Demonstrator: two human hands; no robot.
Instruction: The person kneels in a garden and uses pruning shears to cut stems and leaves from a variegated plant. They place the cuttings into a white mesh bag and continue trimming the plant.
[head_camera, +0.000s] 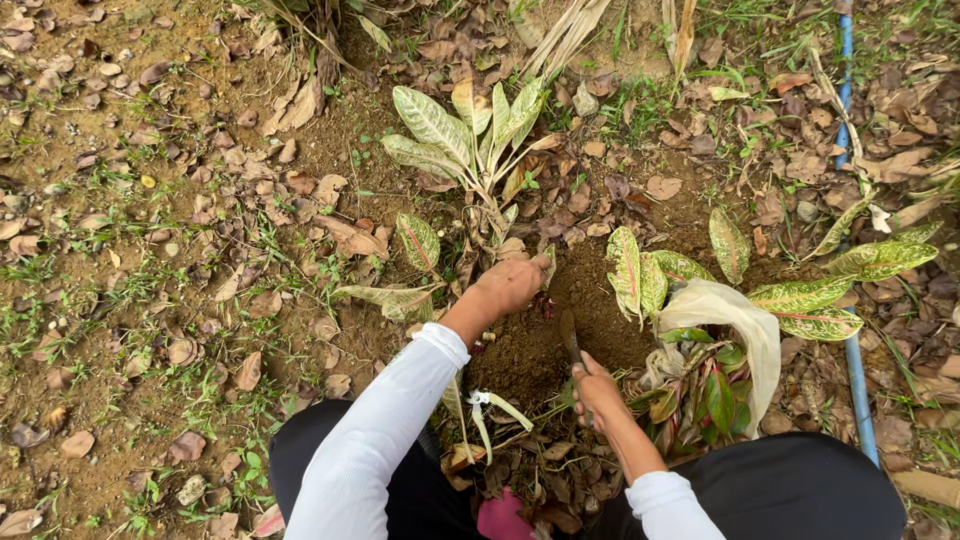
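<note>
My left hand (512, 283) reaches forward to the base of a small plant with pale green variegated leaves (470, 135) and rests at its stem, fingers curled against the soil. My right hand (596, 390) is closed around the handle of a small digging tool (570, 335), its blade pointing into a patch of dark loosened soil (545, 340) between the two hands. Both arms wear white sleeves.
A second variegated plant with red-veined leaves (800, 295) and a limp pale leaf (735, 320) stands to the right. A blue pipe (858, 380) runs along the right side. Dry brown leaves and sparse grass cover the ground (150, 250). My dark-trousered knees fill the bottom edge.
</note>
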